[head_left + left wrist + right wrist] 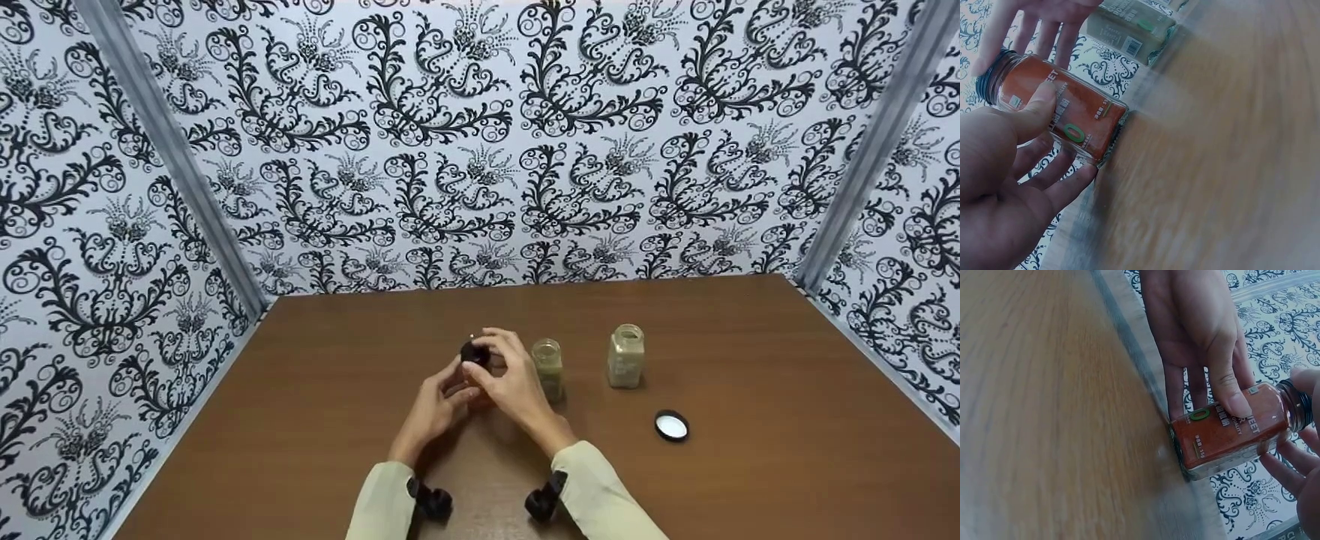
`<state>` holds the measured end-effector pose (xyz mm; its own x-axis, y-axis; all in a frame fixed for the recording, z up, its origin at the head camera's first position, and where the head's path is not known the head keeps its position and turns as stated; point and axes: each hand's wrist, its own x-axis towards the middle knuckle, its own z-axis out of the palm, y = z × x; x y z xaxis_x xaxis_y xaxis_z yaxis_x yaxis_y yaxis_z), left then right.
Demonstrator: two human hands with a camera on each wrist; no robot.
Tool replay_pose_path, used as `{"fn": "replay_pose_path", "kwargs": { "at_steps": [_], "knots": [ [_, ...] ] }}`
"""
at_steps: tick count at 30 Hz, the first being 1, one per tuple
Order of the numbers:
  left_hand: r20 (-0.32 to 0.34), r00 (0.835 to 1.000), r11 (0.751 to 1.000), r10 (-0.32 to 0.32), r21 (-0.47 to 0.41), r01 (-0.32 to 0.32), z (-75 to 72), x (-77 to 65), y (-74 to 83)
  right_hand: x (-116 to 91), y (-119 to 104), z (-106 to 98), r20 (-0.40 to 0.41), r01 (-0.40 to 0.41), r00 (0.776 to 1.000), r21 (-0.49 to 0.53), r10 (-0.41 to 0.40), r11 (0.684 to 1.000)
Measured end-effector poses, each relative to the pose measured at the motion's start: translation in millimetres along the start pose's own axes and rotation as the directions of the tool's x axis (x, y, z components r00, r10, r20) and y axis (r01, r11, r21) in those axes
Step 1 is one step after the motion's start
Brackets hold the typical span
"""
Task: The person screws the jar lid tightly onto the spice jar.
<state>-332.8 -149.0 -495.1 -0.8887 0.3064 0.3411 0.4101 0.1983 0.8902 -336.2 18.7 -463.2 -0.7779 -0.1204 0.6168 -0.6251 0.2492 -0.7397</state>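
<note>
My left hand (436, 409) grips a square glass spice jar (1081, 104) full of red powder, its thumb pressed on the labelled face. The jar stands upright on the table. A black lid (1297, 404) sits on its mouth, and my right hand (517, 384) holds that lid between thumb and fingers. Just right of this hand is a lidless jar of greenish powder (550, 369). Another lidless jar, of pale powder (627, 361), stands farther right. From the head view, the red jar is mostly hidden behind my hands.
A loose black lid (672, 426) lies with its white inside up, at the right of the brown wooden table (315, 420). Patterned wall panels (450, 150) rise behind the table and at both sides. Each sleeve carries a small black wrist device (433, 504).
</note>
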Motion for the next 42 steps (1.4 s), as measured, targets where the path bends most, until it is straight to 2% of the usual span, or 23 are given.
{"fn": "replay_pose_path", "kwargs": {
  "at_steps": [5, 8, 11, 16, 24, 30, 33, 37, 42],
  "knots": [
    [-0.003, 1.0, 1.0, -0.012, 0.002, 0.012, 0.4, 0.8, -0.5, -0.4, -3.0, -0.8, 0.026, -0.117, 0.993, 0.057, 0.116, 0.991],
    [-0.005, 1.0, 1.0, -0.012, 0.009, 0.012, 0.4, 1.4, -0.7, 0.0, -4.9, -1.5, 0.082, -0.225, 0.973, 0.132, 0.216, 0.965],
    [-0.006, 1.0, 1.0, -0.016, 0.01, 0.016, 0.4, 1.8, -0.7, 0.2, -5.9, -2.5, 0.112, -0.286, 0.957, 0.185, 0.269, 0.94],
    [-0.008, 1.0, 1.0, -0.011, 0.003, 0.011, 1.1, 3.1, -1.4, 1.0, -5.7, -4.3, 0.113, -0.268, 0.962, 0.197, 0.25, 0.943],
    [-0.009, 1.0, 1.0, -0.013, 0.002, 0.013, 1.1, 1.8, -1.2, 1.4, -3.1, -3.0, 0.133, -0.301, 0.951, 0.19, 0.279, 0.934],
    [-0.012, 0.999, 0.999, -0.049, -0.024, 0.049, 0.4, 0.3, -1.3, 0.4, -29.3, -9.5, 0.137, -0.29, 0.954, 0.193, 0.267, 0.938],
    [-0.018, 0.998, 0.998, -0.054, -0.025, 0.053, 0.5, 0.6, -1.5, 0.0, -21.1, -7.4, 0.134, -0.283, 0.956, 0.185, 0.261, 0.941],
    [-0.018, 0.999, 0.998, -0.049, -0.032, 0.049, 0.8, 0.9, -2.0, -0.5, 0.9, -3.1, 0.136, -0.264, 0.96, 0.166, 0.243, 0.95],
    [-0.011, 0.999, 0.998, -0.05, -0.046, 0.049, 1.0, 1.2, -2.1, -1.1, 1.6, -5.7, 0.147, -0.232, 0.967, 0.174, 0.208, 0.957]
  ]
}}
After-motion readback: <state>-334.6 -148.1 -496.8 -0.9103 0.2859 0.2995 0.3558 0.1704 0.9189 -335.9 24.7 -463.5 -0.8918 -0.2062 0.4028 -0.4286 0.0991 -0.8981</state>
